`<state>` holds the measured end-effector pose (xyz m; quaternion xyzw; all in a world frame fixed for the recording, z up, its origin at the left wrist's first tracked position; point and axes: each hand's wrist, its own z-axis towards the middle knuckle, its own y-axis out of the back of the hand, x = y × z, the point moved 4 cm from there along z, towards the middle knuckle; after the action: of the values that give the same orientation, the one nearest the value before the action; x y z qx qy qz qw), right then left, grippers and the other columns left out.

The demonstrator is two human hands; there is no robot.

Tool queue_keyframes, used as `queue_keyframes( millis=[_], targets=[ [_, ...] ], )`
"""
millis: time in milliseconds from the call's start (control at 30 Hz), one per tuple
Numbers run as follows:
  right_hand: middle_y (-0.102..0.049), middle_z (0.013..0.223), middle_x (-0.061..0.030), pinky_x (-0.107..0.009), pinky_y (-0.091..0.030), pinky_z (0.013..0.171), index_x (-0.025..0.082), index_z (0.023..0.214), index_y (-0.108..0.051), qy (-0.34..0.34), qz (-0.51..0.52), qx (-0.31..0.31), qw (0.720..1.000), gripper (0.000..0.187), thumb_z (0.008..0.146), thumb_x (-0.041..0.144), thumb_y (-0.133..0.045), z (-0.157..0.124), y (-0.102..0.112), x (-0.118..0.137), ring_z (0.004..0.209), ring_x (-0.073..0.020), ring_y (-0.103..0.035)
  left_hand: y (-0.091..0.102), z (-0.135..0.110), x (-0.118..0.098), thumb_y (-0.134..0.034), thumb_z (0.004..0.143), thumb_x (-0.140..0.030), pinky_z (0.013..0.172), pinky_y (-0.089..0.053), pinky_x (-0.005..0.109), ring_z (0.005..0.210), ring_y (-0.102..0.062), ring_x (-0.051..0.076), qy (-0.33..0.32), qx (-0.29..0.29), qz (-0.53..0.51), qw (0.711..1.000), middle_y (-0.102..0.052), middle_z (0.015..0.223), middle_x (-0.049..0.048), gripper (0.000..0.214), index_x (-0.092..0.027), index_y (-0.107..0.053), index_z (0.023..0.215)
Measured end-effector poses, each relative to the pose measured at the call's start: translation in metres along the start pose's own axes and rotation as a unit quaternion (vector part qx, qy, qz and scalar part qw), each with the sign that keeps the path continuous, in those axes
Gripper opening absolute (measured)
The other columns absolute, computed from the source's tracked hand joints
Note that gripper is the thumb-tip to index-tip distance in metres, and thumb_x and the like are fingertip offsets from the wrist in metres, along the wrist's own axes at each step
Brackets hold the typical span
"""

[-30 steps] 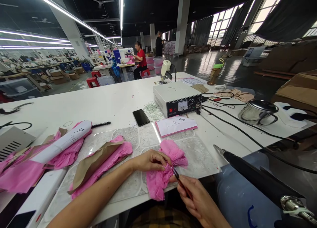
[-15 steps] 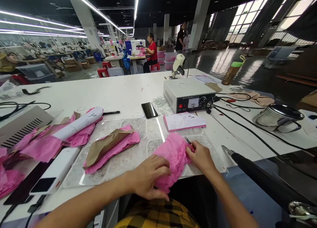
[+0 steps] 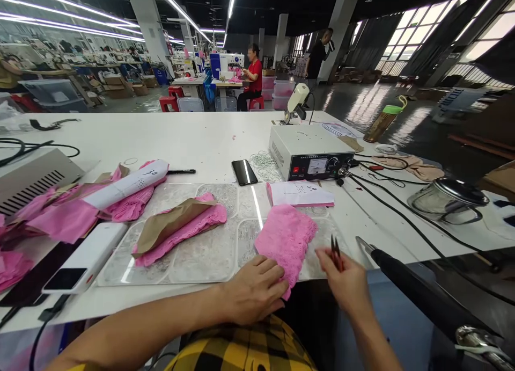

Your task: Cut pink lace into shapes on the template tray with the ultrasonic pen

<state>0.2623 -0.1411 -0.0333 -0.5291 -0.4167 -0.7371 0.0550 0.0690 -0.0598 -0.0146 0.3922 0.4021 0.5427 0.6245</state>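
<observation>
Lace (image 3: 285, 238) under left hand (image 3: 255, 290); roll (image 3: 129, 184) reads 30

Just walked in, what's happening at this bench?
One person is at a white table. The left hand lies flat on the near corner of a pink lace piece, which is spread on a clear mat. The right hand holds small snips, blades pointing up, just right of the lace and clear of it. A control box and a phone sit behind the mat.
</observation>
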Motion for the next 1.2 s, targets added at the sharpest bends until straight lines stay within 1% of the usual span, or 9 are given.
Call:
queue_keyframes(
  millis=[133,200,300,400,533,700,867,1067,1200],
  targets=[
    [-0.058,0.055,-0.0035,-0.029,-0.045,0.056,0.016,0.074,-0.071,-0.058,0.108,0.109,0.987,0.055,0.070,0.070,-0.059,-0.054,-0.011,-0.013,0.055,-0.0176,-0.054,-0.007,0.003,-0.002,-0.053,0.092,-0.019,0.066,-0.034,0.033,0.072,-0.047,0.017,0.005,0.014,0.029,0.999,-0.054,0.079,0.0033,0.011,-0.016,-0.053,0.081],
    [-0.061,0.059,-0.0051,-0.029,-0.047,0.058,0.015,0.076,-0.072,-0.080,0.139,0.135,0.978,0.060,0.068,0.073,-0.059,-0.069,-0.022,-0.017,0.057,-0.0186,-0.056,-0.005,0.003,-0.002,-0.055,0.092,-0.023,0.069,-0.035,0.033,0.076,-0.048,0.018,0.015,0.017,0.016,1.000,-0.055,0.081,0.0035,0.010,-0.016,-0.054,0.083],
    [-0.066,0.068,-0.0079,-0.031,-0.048,0.063,0.014,0.080,-0.072,-0.101,0.175,0.167,0.965,0.061,0.067,0.072,-0.060,-0.078,-0.040,-0.020,0.064,-0.0202,-0.059,-0.001,0.004,-0.004,-0.060,0.089,-0.033,0.074,-0.036,0.035,0.081,-0.049,0.020,0.009,0.022,0.021,0.999,-0.057,0.087,0.0048,0.018,-0.015,-0.056,0.090],
    [-0.065,0.070,-0.0071,-0.029,-0.046,0.063,0.013,0.077,-0.070,-0.090,0.196,0.183,0.959,0.056,0.069,0.068,-0.062,-0.079,-0.052,-0.017,0.066,-0.0190,-0.056,-0.002,0.003,-0.006,-0.056,0.091,-0.025,0.072,-0.036,0.034,0.078,-0.048,0.019,0.006,0.012,0.035,0.999,-0.057,0.084,0.0047,0.012,-0.015,-0.057,0.086],
    [-0.059,0.066,-0.0039,-0.027,-0.042,0.061,0.014,0.071,-0.065,-0.079,0.218,0.193,0.954,0.050,0.071,0.064,-0.063,-0.079,-0.056,-0.012,0.063,-0.0152,-0.048,-0.003,0.002,0.001,-0.053,0.091,-0.016,0.072,-0.038,0.030,0.079,-0.050,0.017,0.081,-0.015,-0.075,0.994,-0.060,0.087,0.0045,0.013,-0.016,-0.062,0.082],
    [-0.055,0.066,-0.0020,-0.026,-0.040,0.061,0.014,0.069,-0.062,-0.082,0.230,0.196,0.950,0.048,0.072,0.062,-0.064,-0.079,-0.056,-0.005,0.063,-0.0135,-0.043,0.001,0.005,0.012,-0.056,0.086,-0.012,0.073,-0.042,0.024,0.082,-0.055,0.014,0.186,-0.002,-0.256,0.949,-0.062,0.087,0.0049,0.014,-0.015,-0.068,0.080],
    [-0.054,0.066,-0.0018,-0.026,-0.040,0.061,0.014,0.071,-0.064,-0.085,0.264,0.158,0.948,0.048,0.074,0.062,-0.063,-0.077,-0.056,-0.001,0.064,-0.0135,-0.042,0.003,0.012,0.023,-0.058,0.079,-0.009,0.063,-0.038,0.020,0.067,-0.051,0.011,0.288,0.043,-0.349,0.891,-0.057,0.070,0.0002,0.012,-0.013,-0.065,0.070],
    [-0.057,0.067,-0.0027,-0.026,-0.042,0.062,0.013,0.074,-0.066,-0.090,0.296,0.168,0.936,0.045,0.072,0.059,-0.067,-0.073,-0.060,0.003,0.065,-0.0146,-0.046,-0.002,0.013,0.029,-0.058,0.077,-0.014,0.058,-0.035,0.020,0.061,-0.047,0.009,0.343,0.066,-0.421,0.837,-0.055,0.066,-0.0015,0.009,-0.012,-0.064,0.070],
    [-0.056,0.065,-0.0019,-0.026,-0.041,0.059,0.012,0.071,-0.066,-0.094,0.285,0.151,0.942,0.046,0.070,0.058,-0.068,-0.071,-0.060,0.003,0.061,-0.0128,-0.042,-0.002,0.012,0.031,-0.055,0.078,-0.014,0.054,-0.033,0.019,0.057,-0.044,0.009,0.364,0.075,-0.435,0.820,-0.050,0.059,-0.0034,0.011,-0.011,-0.062,0.070]
  ],
)
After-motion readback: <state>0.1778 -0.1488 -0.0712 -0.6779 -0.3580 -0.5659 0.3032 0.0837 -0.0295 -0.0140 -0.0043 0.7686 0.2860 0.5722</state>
